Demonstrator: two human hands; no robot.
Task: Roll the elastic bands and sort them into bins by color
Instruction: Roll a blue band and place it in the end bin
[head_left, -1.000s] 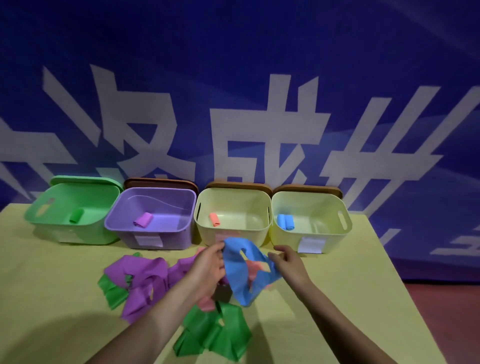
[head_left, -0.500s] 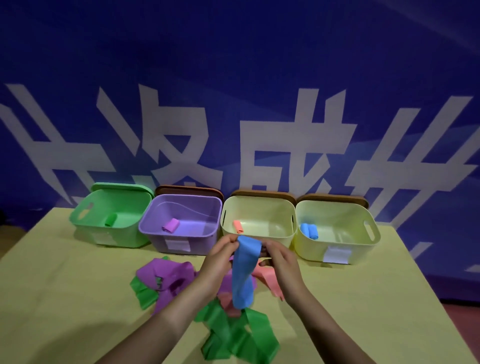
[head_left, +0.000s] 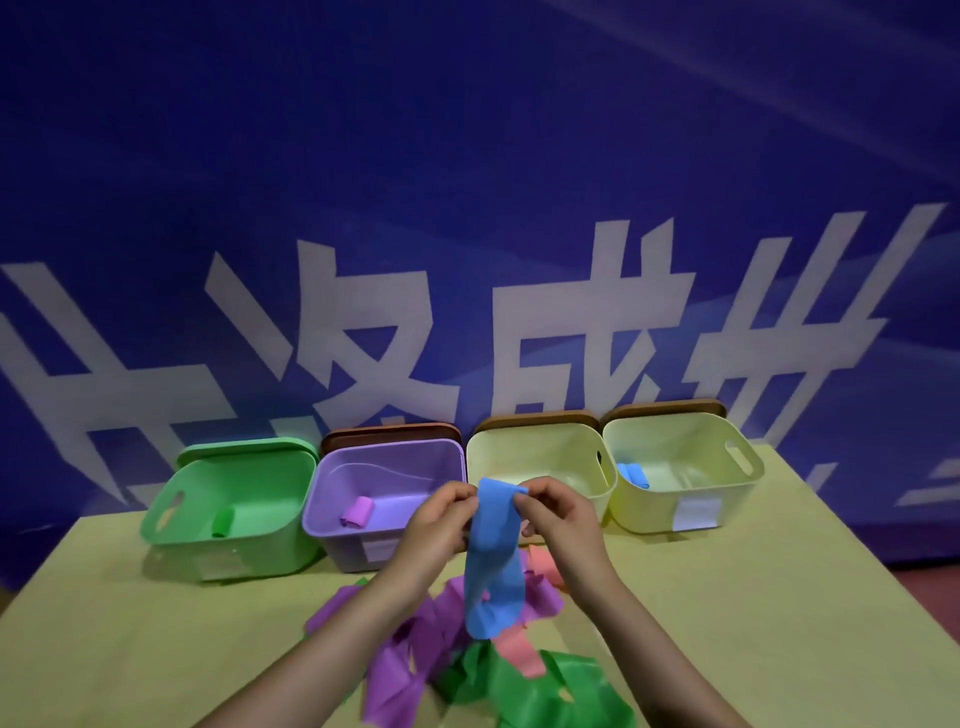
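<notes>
We find both hands pinching the top edge of the blue band at frame centre, left hand and right hand close together, its tail hanging over the loose pile on the table. Risk: the tail may snag that pile, or the roll start skewed. Across mid-frame, green bin, purple bin and right-hand yellow bin each hold a matching roll; the other yellow bin's contents are hidden.
</notes>
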